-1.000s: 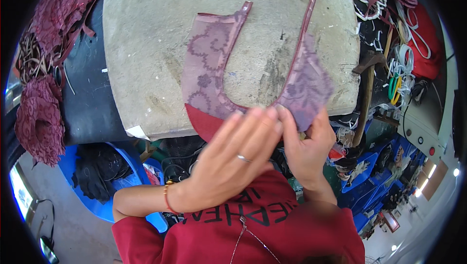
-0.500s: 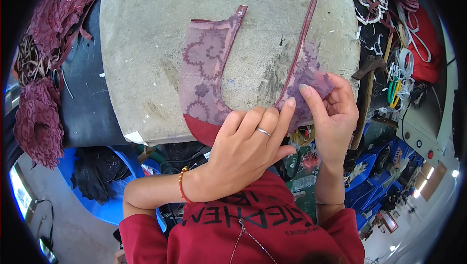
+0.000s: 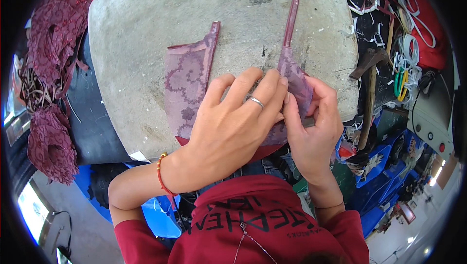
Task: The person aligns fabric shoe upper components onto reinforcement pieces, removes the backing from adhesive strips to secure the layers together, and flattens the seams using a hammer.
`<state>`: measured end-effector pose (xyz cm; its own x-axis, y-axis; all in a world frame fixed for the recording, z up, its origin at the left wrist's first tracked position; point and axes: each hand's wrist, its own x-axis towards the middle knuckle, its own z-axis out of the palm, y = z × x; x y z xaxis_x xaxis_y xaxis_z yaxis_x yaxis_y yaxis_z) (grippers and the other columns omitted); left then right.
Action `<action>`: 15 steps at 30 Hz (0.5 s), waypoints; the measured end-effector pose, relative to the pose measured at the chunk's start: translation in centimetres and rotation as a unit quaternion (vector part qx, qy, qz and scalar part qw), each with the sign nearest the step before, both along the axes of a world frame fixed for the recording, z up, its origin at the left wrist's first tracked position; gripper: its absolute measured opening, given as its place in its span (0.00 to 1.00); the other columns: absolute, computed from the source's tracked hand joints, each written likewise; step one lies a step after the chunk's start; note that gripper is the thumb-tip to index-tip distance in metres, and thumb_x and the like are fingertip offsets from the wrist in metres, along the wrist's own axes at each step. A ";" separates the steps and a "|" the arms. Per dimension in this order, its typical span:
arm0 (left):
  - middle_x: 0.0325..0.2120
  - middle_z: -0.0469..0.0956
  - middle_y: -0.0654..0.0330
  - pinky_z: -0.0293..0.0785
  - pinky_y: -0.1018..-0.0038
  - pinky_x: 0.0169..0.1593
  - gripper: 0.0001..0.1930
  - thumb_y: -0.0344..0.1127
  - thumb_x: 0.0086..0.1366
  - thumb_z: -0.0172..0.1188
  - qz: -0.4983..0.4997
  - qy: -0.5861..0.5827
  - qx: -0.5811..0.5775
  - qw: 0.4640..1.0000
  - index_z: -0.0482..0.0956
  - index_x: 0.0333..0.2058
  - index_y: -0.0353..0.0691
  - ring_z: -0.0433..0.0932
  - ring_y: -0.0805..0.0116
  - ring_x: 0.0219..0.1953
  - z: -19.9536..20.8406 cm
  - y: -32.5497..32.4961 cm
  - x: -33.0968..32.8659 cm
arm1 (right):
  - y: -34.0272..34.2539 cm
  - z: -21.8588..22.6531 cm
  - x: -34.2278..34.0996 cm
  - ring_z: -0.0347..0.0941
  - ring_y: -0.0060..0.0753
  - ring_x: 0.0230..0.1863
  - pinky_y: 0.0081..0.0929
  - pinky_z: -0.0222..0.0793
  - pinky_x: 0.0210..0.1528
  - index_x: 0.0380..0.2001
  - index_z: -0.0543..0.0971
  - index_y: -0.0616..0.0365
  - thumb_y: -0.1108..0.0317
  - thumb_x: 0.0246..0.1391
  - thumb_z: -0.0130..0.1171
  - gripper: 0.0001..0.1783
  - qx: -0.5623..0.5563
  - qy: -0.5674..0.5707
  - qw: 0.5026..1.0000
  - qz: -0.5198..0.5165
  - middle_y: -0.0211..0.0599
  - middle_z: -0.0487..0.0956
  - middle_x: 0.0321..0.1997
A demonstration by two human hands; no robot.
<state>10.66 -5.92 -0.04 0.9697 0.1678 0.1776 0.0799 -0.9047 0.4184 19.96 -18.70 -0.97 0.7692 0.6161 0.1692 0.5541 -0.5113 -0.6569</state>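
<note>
Two hands point(image 3: 233, 123) point(image 3: 315, 135) closer together, one panel point(image 3: 184, 89)

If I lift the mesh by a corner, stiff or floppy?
The mesh likely sags: it bends where the right hand pinches it. Probably light, as it looks thin and sheer. The maroon strip, lying straight, may be somewhat stiffer.
</note>
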 end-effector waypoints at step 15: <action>0.57 0.69 0.62 0.58 0.63 0.57 0.23 0.40 0.50 0.65 -0.075 0.033 0.119 0.990 0.73 0.45 0.44 0.64 0.64 0.60 0.5 1.3 1.7 | -0.4 1.0 1.5 0.71 0.28 0.23 0.25 0.68 0.28 0.39 0.76 0.61 0.79 0.50 0.59 0.11 0.026 0.078 0.996 -0.039 0.36 0.76 0.29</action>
